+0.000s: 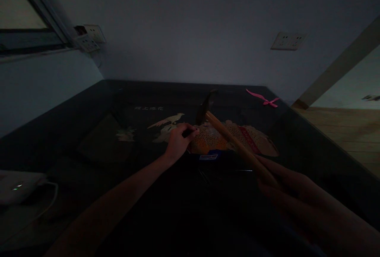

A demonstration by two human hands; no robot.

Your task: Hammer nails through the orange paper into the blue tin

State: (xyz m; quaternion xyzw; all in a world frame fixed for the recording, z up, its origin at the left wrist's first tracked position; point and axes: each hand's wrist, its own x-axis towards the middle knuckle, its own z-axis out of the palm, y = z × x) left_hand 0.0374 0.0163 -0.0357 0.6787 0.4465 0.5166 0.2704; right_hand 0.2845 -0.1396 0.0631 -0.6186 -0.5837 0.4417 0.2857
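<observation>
My right hand (285,185) is wrapped round the wooden handle of a hammer (234,142), whose dark head is raised at the far end, above a dotted orange and tan piece (210,136). On the left edge of that piece rests my left hand (179,140), thumb and fingertips pinched together. What lies between those fingertips is too small and dim to name. A dark red band (249,140) crosses the patterned area further right. Just in front of it is a blue item with a white label (209,156).
The dark tabletop (166,217) bears a pale bird design (169,120) and light characters. A pink ribbon (264,99) lies at the back right. Thin shiny pieces (204,176) lie in front. At left is a white device (20,185) with a cable. Walls with sockets stand behind.
</observation>
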